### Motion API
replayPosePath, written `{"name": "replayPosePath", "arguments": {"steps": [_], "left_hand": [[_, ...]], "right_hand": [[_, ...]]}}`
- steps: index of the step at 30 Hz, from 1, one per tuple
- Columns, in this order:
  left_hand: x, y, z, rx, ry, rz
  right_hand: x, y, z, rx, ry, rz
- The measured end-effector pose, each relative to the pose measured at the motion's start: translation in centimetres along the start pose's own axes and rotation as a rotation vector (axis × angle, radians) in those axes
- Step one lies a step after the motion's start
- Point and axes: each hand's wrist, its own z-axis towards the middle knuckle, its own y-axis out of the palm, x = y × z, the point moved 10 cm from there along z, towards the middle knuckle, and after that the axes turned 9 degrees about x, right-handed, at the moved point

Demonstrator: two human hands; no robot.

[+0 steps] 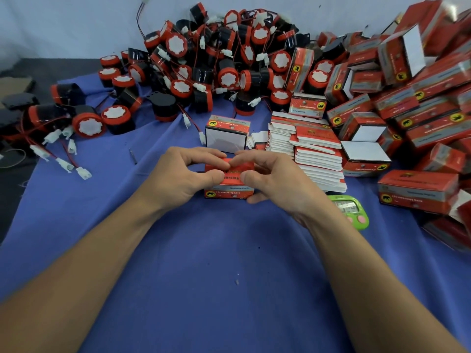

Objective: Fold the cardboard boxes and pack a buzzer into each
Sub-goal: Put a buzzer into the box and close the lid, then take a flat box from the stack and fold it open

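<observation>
A small red cardboard box [230, 186] stands on the blue cloth at the centre. My left hand [183, 174] grips its left side, with the thumb on the front face and the fingers curled over the top. My right hand [277, 179] holds its right side the same way, and the fingertips of both hands meet over the top flap. Behind it stands another folded box [226, 133] with its white end facing me. A heap of red-and-black buzzers [204, 59] with red wires and white plugs lies at the back.
A stack of flat unfolded boxes [311, 154] sits right of my hands. Many folded boxes [407, 98] are piled at the right. A green timer [350, 210] lies by my right wrist. Loose white plugs [66, 159] trail at the left. Blue cloth [216, 276] covers the table.
</observation>
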Motion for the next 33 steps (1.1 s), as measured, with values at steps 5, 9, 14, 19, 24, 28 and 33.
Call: {"name": "replayPosePath", "arguments": {"steps": [5,9,14,19,24,28,33], "left_hand": [[-0.6,-0.1,-0.1,0.044,-0.019,0.005],[-1.9,-1.0,0.2,0.194,-0.153,-0.184],[-2.8,-1.4,0.5,0.251,-0.186,-0.109],[-2.5,-0.9,0.4,0.226,-0.153,-0.028],[-1.9,-0.7,0.4,0.197,-0.124,0.043],[-1.9,-0.6,0.1,0.18,-0.132,0.088],[-1.8,-0.8,0.0,0.167,-0.13,0.143]], "right_hand": [[-1.6,1.0,-0.8,0.068,-0.185,-0.463],[-2.0,0.0,-1.0,0.063,-0.118,-0.461],[-4.0,-6.9,-1.3,0.054,-0.022,0.26],[-5.7,-16.8,0.1,0.351,-0.046,1.075],[-6.0,-14.3,3.9,0.367,-0.057,-0.314],[-1.8,-10.6,6.4,0.136,0.109,-0.972],[-1.4,-9.7,6.4,0.213,-0.01,-1.221]]}}
